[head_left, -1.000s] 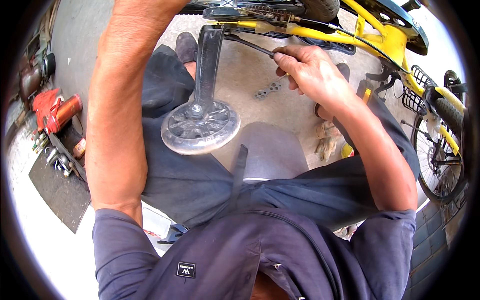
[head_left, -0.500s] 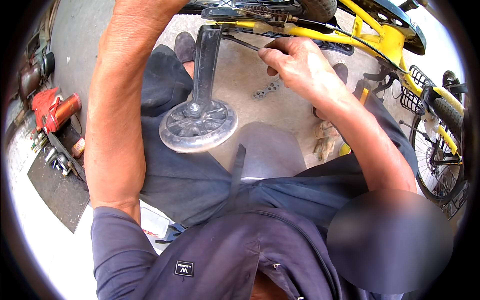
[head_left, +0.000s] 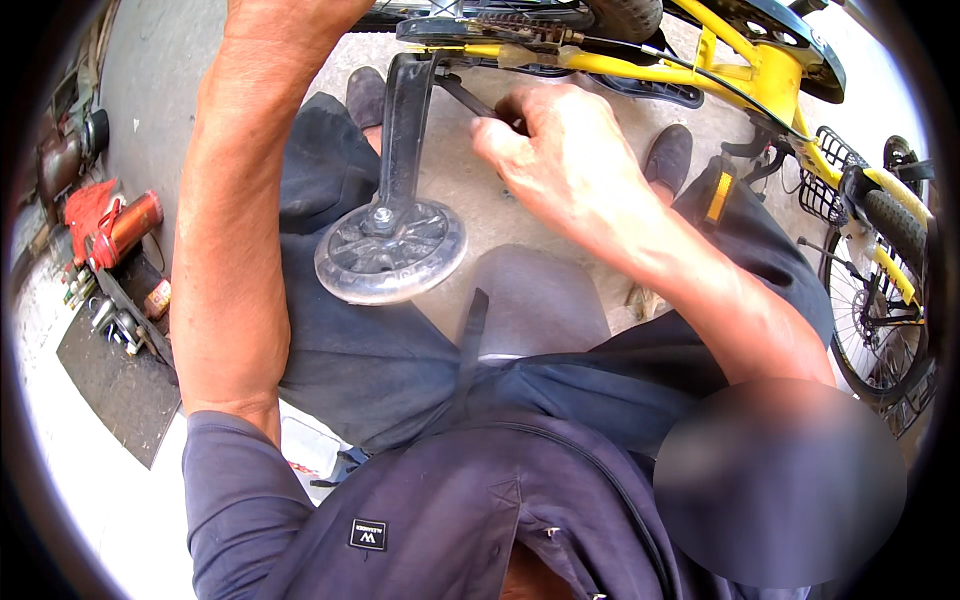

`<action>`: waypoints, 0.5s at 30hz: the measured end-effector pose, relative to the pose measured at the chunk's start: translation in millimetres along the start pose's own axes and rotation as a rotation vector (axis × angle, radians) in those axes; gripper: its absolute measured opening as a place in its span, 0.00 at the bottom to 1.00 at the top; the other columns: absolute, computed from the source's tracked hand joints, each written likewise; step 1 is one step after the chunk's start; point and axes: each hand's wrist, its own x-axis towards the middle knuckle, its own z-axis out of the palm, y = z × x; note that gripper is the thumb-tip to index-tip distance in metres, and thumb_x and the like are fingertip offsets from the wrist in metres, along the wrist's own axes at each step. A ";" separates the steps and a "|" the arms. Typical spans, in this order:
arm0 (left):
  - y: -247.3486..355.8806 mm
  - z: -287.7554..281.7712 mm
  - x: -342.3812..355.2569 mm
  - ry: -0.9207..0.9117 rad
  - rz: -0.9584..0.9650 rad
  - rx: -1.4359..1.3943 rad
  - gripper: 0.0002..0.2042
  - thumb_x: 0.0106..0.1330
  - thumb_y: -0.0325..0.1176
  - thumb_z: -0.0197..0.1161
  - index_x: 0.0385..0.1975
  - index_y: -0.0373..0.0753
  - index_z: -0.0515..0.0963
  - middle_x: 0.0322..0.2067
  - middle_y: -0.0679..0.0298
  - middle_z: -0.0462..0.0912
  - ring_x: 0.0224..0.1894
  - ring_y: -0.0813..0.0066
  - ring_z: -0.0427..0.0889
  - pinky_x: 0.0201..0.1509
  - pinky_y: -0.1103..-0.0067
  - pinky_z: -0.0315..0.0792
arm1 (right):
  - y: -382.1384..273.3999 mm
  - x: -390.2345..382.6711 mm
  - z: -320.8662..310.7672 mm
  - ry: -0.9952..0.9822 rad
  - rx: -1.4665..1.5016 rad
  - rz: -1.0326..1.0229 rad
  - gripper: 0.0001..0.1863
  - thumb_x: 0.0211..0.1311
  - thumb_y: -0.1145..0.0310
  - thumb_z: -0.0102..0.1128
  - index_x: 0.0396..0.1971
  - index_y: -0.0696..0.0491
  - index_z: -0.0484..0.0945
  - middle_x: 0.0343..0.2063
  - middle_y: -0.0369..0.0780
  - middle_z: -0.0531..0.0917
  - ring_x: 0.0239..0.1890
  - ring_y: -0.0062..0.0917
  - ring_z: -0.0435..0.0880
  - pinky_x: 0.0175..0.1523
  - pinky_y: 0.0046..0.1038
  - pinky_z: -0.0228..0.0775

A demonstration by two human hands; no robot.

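My right hand (head_left: 565,140) is closed round the handle of a dark wrench (head_left: 465,98). The tool's far end meets the bicycle near the top of a black training-wheel arm (head_left: 405,130). From that arm hangs a training wheel (head_left: 390,255) with a clear rim and dark hub, in front of my left knee. The yellow bicycle frame (head_left: 640,70) runs across the top, with a chain and sprocket beside the bracket. My left arm reaches up to the top edge; only the base of my left hand (head_left: 300,8) shows, its fingers out of the picture.
On the left, an orange-red cylinder (head_left: 130,228) and a red cloth (head_left: 88,210) lie by loose metal parts and a dark mat (head_left: 115,385). Another bicycle wheel (head_left: 880,320) and a black basket (head_left: 825,190) stand at right. A grey stool (head_left: 540,290) is between my legs.
My right hand has moved left and nearer to me, swinging the wrench handle with it. A flat metal tool on the floor is now mostly covered by my hand. My left arm has barely moved.
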 end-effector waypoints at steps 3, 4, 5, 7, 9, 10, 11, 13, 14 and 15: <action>-2.7 1.5 -0.3 0.027 0.059 0.028 0.16 0.69 0.37 0.55 0.23 0.32 0.78 0.14 0.58 0.74 0.18 0.74 0.71 0.25 0.74 0.65 | 13.0 -6.9 -1.4 0.080 -0.002 -0.069 0.20 0.58 0.61 0.52 0.25 0.66 0.79 0.26 0.58 0.80 0.36 0.51 0.82 0.47 0.44 0.73; -4.1 2.1 -0.2 0.029 0.060 0.020 0.16 0.69 0.37 0.55 0.23 0.32 0.78 0.14 0.59 0.73 0.18 0.75 0.70 0.25 0.74 0.65 | 16.6 -8.2 -3.4 0.092 0.010 -0.070 0.19 0.59 0.62 0.51 0.26 0.66 0.79 0.27 0.58 0.80 0.36 0.51 0.82 0.47 0.44 0.73; -4.9 2.5 -0.5 0.031 0.061 0.010 0.16 0.69 0.37 0.55 0.22 0.32 0.78 0.14 0.60 0.73 0.18 0.76 0.70 0.25 0.74 0.64 | 20.4 -10.5 -5.0 0.105 0.022 -0.068 0.19 0.59 0.62 0.50 0.27 0.66 0.79 0.27 0.58 0.80 0.37 0.52 0.82 0.47 0.44 0.72; -10.5 2.5 2.5 -0.008 -0.028 -0.044 0.16 0.69 0.36 0.55 0.22 0.32 0.78 0.14 0.61 0.73 0.18 0.78 0.69 0.25 0.75 0.64 | 29.5 -9.2 -7.4 0.108 0.094 -0.014 0.17 0.59 0.62 0.51 0.32 0.62 0.82 0.30 0.57 0.81 0.38 0.52 0.81 0.48 0.43 0.72; -10.3 1.5 2.6 -0.003 -0.031 -0.036 0.16 0.69 0.37 0.55 0.22 0.32 0.78 0.14 0.62 0.73 0.19 0.79 0.69 0.25 0.75 0.64 | 37.5 -4.4 -12.9 0.055 0.118 0.040 0.18 0.59 0.61 0.52 0.36 0.61 0.82 0.29 0.51 0.84 0.31 0.43 0.84 0.45 0.38 0.75; -10.0 1.1 2.7 -0.001 -0.033 -0.031 0.16 0.69 0.37 0.55 0.22 0.32 0.78 0.14 0.63 0.73 0.19 0.79 0.69 0.25 0.75 0.64 | 38.1 -2.3 -15.6 0.011 0.177 0.100 0.18 0.60 0.61 0.53 0.36 0.61 0.82 0.28 0.48 0.84 0.29 0.37 0.82 0.42 0.35 0.75; -9.3 0.9 2.5 0.001 -0.019 -0.032 0.16 0.69 0.37 0.55 0.22 0.32 0.78 0.14 0.62 0.73 0.19 0.79 0.69 0.25 0.75 0.64 | 37.6 0.6 -19.1 -0.036 0.235 0.159 0.18 0.60 0.60 0.53 0.37 0.61 0.82 0.28 0.46 0.84 0.27 0.32 0.81 0.39 0.32 0.75; -6.1 0.5 1.8 0.005 0.009 -0.033 0.16 0.69 0.36 0.55 0.22 0.32 0.77 0.14 0.61 0.73 0.19 0.78 0.69 0.25 0.75 0.64 | 40.0 4.9 -23.5 -0.101 0.328 0.216 0.18 0.61 0.60 0.53 0.38 0.61 0.82 0.27 0.41 0.84 0.24 0.22 0.78 0.34 0.26 0.73; -5.8 0.2 1.7 0.004 0.020 -0.013 0.15 0.68 0.36 0.55 0.22 0.32 0.77 0.14 0.60 0.72 0.18 0.77 0.69 0.25 0.74 0.64 | 42.4 6.4 -24.6 -0.119 0.363 0.216 0.18 0.62 0.60 0.53 0.38 0.61 0.82 0.27 0.39 0.83 0.23 0.19 0.77 0.31 0.24 0.72; -5.6 -0.1 2.0 0.003 0.030 0.007 0.15 0.68 0.35 0.55 0.22 0.31 0.77 0.14 0.59 0.72 0.18 0.77 0.69 0.25 0.74 0.64 | 44.7 8.2 -25.5 -0.137 0.398 0.216 0.19 0.62 0.59 0.53 0.38 0.61 0.81 0.27 0.37 0.82 0.22 0.15 0.75 0.29 0.21 0.70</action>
